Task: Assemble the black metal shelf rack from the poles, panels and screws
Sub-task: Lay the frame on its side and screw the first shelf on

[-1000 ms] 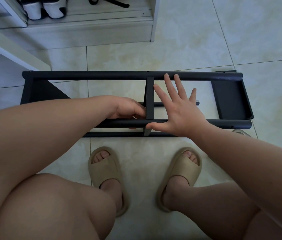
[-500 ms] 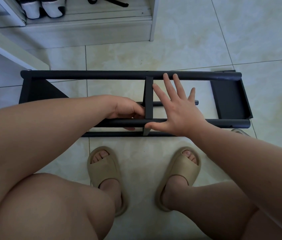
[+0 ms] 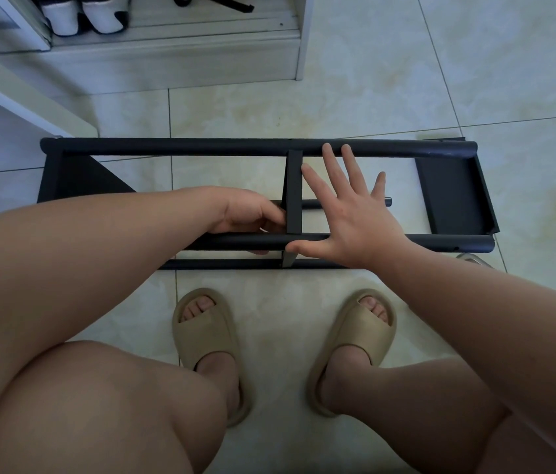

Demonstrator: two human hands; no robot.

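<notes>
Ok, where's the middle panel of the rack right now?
In the head view, the middle panel sits centre frame, spanning the far pole and near pole, between the left hand and the right hand.

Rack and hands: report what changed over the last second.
Nothing visibly changed. The left hand still grips the near pole beside the middle panel, the right hand stays spread flat, thumb on that pole, and the rack has not shifted.

Black rack (image 3: 181, 147) lies sideways on floor (image 3: 372, 97) — middle panel (image 3: 293, 193) (narrow) edge-up.
</notes>
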